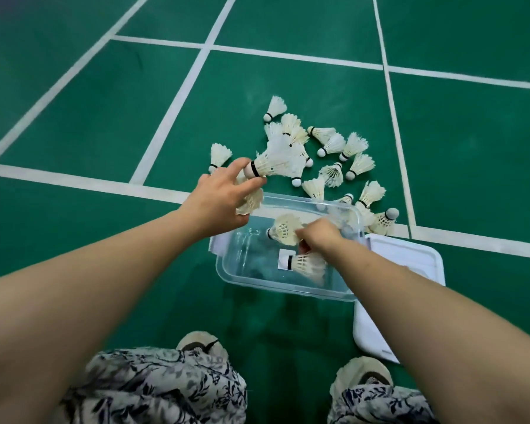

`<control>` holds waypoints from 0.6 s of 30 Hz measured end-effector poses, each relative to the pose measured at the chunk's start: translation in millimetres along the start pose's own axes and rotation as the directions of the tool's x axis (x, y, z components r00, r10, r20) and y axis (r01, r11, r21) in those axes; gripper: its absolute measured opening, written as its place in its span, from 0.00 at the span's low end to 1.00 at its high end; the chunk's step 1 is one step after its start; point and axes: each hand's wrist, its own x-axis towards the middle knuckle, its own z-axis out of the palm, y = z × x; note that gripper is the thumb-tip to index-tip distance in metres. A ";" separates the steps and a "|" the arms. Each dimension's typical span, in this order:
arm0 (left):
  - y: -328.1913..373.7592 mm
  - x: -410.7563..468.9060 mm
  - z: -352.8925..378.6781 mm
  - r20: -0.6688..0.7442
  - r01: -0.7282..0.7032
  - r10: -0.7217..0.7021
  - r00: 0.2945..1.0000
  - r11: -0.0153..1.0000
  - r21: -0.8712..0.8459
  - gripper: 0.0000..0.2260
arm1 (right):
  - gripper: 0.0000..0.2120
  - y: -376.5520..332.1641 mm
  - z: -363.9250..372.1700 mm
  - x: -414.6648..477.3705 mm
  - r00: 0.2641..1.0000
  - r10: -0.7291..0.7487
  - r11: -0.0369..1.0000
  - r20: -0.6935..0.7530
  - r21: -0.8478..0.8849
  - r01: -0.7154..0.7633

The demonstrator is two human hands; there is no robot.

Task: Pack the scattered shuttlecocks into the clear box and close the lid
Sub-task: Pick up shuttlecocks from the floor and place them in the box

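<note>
Feathers are the weak point here. Nearest, the right hand [318, 235] is down inside the clear box [288, 289], fingers curled against a shuttlecock [283, 231]; I cannot tell if they grip it or only touch it. Pressing could bend its skirt, or that of the boxed shuttlecock [303, 262] just below these fingers. This hand also blocks the drop place for the left hand [224, 198], whose fingers pinch the cork of a held shuttlecock [266, 165] above the far-left corner; a loose pinch may drop it outside. The lid [410, 258] lies right of the right fingers, the pile [334, 154] beyond them on the floor [104, 117].
</note>
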 end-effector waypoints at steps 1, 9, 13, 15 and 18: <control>-3.7 4.2 1.2 -0.014 -0.021 0.021 1.000 1.000 0.002 0.31 | 0.18 -2.6 6.2 10.8 0.998 0.048 0.998 0.034 0.049 -0.050; -22.4 31.8 33.5 -0.145 -0.072 0.057 0.988 0.992 -0.104 0.32 | 0.16 -1.5 48.9 71.9 0.947 0.186 0.918 0.261 0.297 -0.262; -27.7 41.3 37.9 -0.213 -0.084 0.052 0.976 0.986 -0.144 0.30 | 0.16 1.3 64.6 86.6 0.897 0.269 0.872 0.350 0.307 -0.381; -31.5 43.7 38.8 -0.229 -0.077 0.040 0.973 0.985 -0.155 0.30 | 0.16 3.0 69.0 91.9 0.883 0.308 0.867 0.355 0.277 -0.414; -37.8 43.7 40.0 -0.233 -0.058 0.013 0.972 0.980 -0.188 0.29 | 0.17 3.3 71.5 95.5 0.865 0.347 0.867 0.362 0.228 -0.443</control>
